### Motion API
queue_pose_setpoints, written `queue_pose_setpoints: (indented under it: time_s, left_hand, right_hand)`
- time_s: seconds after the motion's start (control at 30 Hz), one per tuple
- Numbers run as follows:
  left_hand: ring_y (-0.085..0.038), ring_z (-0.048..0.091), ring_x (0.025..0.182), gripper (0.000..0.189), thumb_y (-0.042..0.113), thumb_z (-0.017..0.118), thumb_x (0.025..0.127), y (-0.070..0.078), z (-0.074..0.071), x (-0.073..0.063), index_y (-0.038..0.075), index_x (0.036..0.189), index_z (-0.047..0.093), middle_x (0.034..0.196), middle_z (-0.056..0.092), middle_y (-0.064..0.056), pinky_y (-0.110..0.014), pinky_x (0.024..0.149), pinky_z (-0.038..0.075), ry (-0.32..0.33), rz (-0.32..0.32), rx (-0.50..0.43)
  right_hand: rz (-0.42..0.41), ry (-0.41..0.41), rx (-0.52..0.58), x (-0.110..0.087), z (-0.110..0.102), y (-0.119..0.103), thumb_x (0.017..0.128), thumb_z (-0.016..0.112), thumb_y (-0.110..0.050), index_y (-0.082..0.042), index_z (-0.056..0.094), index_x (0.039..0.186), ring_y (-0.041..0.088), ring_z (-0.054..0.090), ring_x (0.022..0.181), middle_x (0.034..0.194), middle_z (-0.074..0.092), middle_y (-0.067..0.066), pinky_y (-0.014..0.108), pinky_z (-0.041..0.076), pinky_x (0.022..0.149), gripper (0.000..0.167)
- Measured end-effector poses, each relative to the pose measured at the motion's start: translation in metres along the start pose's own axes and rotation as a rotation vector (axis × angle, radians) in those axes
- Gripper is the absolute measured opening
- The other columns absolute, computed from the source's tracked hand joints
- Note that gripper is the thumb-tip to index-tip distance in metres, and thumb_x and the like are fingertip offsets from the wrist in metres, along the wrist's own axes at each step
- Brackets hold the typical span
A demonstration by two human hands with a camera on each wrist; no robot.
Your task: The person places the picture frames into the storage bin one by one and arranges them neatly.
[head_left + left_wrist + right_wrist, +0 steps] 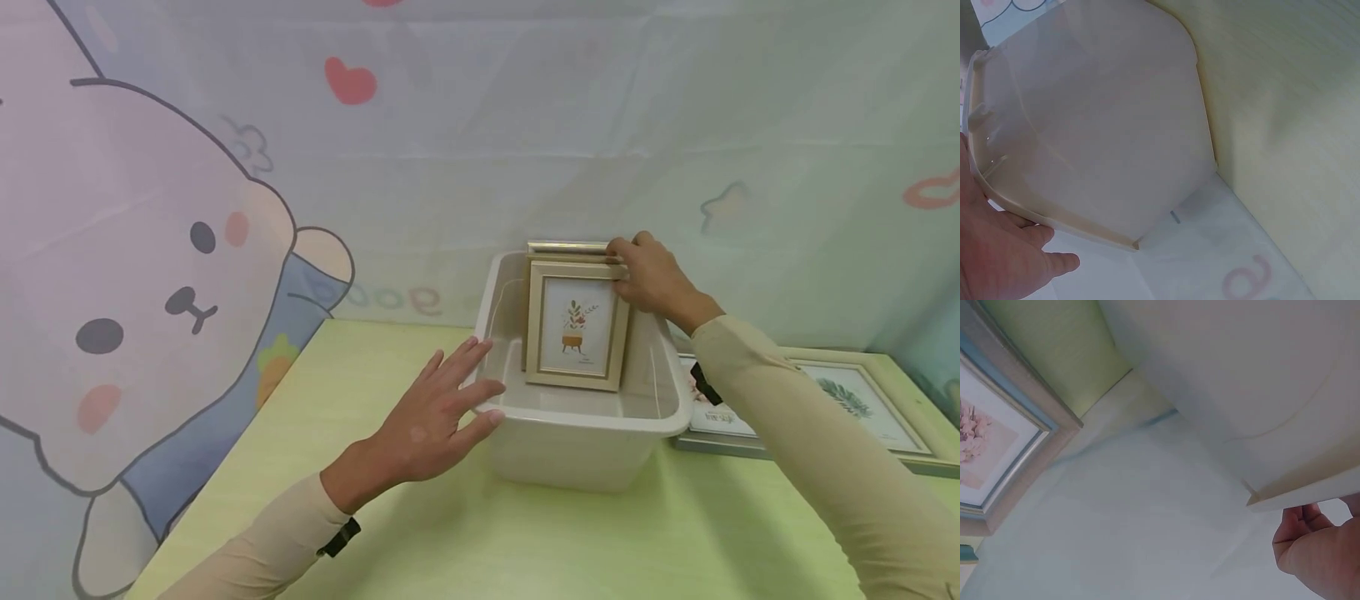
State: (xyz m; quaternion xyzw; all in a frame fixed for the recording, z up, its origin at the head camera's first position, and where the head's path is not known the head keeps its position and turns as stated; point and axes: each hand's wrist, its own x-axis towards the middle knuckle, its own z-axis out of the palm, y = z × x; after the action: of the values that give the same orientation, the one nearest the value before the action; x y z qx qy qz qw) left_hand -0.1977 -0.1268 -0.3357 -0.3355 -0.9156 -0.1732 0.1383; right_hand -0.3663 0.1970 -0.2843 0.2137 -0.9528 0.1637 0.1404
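- Two bare hands at work. Right hand (pixel 656 271): fingers bent, pinching the upper right corner of the potted-plant picture frame (pixel 576 327), thumb side at its face.
- Fingertips reach back to the silver-edged frame (pixel 566 247) behind; cannot tell whether this is gripped too.
- Left hand (pixel 427 412): released, fingers extended and spread at the tub's left rim; firm contact cannot be told.
- Potted-plant frame: cream-gold border, near upright, inside the white plastic tub (pixel 581 417), picture toward the wearer. Silver-edged frame also upright, top edge showing above it.
- Tub stands on the pale green bench (pixel 405 542), near its back edge.
- Right of tub, lying flat: floral-print frame (pixel 722 417) and leaf-print frame (pixel 847 398), both partly behind the right sleeve (pixel 810 442).
- Black wristband (pixel 341 537) at left cuff.
- Behind: cloth backdrop (pixel 465 125) with cartoon animal and red hearts.
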Motion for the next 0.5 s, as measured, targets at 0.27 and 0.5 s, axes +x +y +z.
queue_pose_setpoints:
  time_s: [0.27, 0.5]
  left_hand:
    - [-0.030, 0.022, 0.155, 0.038, 0.041, 0.048, 0.102, 0.0008, 0.0031, 0.0016, 0.018, 0.128, 0.065, 0.164, 0.031, -0.009, -0.060, 0.122, 0.016, 0.000, -0.001, -0.002]
    - [-0.030, 0.022, 0.154, 0.038, 0.041, 0.050, 0.102, 0.0009, 0.0029, 0.0023, 0.017, 0.127, 0.065, 0.163, 0.032, -0.010, -0.061, 0.121, 0.017, 0.013, 0.014, -0.003]
  right_hand:
    - [0.055, -0.027, 0.013, -0.0024, -0.0016, -0.0008, 0.090, 0.058, -0.004, 0.001, 0.047, 0.138, 0.045, 0.053, 0.098, 0.124, 0.047, 0.033, 0.058, 0.046, 0.084, 0.049]
    - [0.073, -0.030, 0.015, -0.0034, -0.0066, 0.0008, 0.091, 0.061, -0.009, 0.002, 0.046, 0.140, 0.046, 0.053, 0.103, 0.124, 0.049, 0.034, 0.060, 0.046, 0.088, 0.052]
